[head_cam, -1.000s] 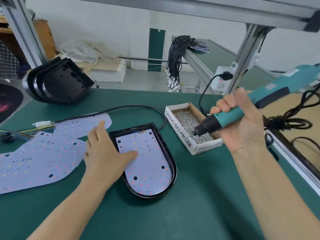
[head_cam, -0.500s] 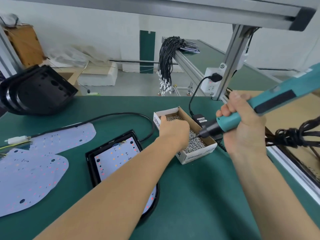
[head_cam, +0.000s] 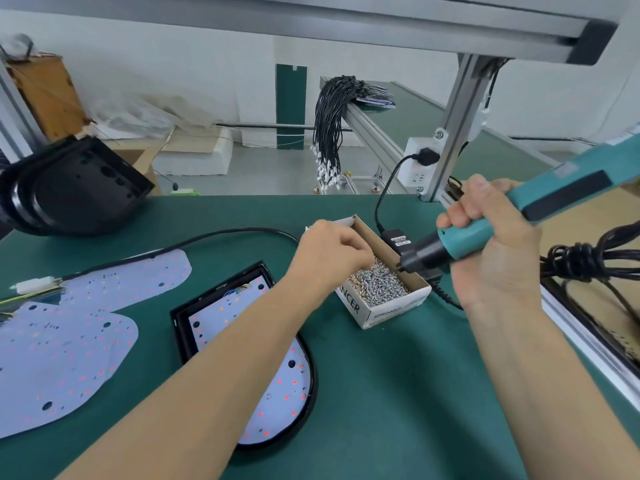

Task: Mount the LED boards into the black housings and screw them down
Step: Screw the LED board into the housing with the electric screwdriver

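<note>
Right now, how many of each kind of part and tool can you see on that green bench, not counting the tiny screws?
LED boards: 3, two loose, one seated in a housing
Black housings: the one holding a board, plus a leaning stack I cannot count
Screw box: 1
Electric screwdriver: 1
Total: 6, plus the stack

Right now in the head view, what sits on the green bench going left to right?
Loose LED boards → black housing with LED board → left hand → screw box → electric screwdriver held in right hand → coiled black cable.
</note>
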A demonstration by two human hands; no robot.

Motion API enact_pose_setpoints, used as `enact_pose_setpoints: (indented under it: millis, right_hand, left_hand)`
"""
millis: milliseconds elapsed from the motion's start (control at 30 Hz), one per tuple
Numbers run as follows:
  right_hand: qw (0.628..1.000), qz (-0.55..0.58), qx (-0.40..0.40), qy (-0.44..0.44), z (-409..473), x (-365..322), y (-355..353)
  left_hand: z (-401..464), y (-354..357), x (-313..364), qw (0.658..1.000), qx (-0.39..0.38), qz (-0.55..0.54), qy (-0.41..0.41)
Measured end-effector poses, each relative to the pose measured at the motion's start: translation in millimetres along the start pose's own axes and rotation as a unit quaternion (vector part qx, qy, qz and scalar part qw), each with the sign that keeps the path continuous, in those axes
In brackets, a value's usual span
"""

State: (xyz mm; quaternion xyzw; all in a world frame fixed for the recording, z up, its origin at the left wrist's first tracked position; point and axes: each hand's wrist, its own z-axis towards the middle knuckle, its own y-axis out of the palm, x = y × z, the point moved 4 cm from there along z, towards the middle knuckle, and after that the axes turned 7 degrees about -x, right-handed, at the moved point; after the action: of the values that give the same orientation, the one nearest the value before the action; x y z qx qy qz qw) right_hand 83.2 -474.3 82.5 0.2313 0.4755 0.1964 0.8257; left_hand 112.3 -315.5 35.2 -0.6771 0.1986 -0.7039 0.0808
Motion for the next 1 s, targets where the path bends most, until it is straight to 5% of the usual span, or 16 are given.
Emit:
enact_pose_setpoints:
  millis: [67, 167, 300, 600, 1000]
  right_hand:
    - [1.0, 0.014, -0.003, 0.004, -2, -2, 7]
    - [0.998, 0.061, -0.009, 0.012, -8, -3, 21]
    - [0.992, 0.115, -0.05, 0.031, -19, 4, 51]
    - [0.984, 0.133, -0.105, 0.049, -40, 21, 97]
    - [0.985, 0.121, -0.109, 0.046, -44, 26, 108]
  left_hand:
    - [-18, -12, -1, 0.984, -0.016, -0.177, -0.026]
    - [-48, -22, -7, 0.91, -0.06, -0.402, -0.08]
    - [-87, -31, -21, 0.813, -0.03, -0.565, -0.138]
    - [-119, -46, -37, 0.737, -0.004, -0.66, -0.145]
    - [-130, -43, -39, 0.731, -0.048, -0.671, -0.119]
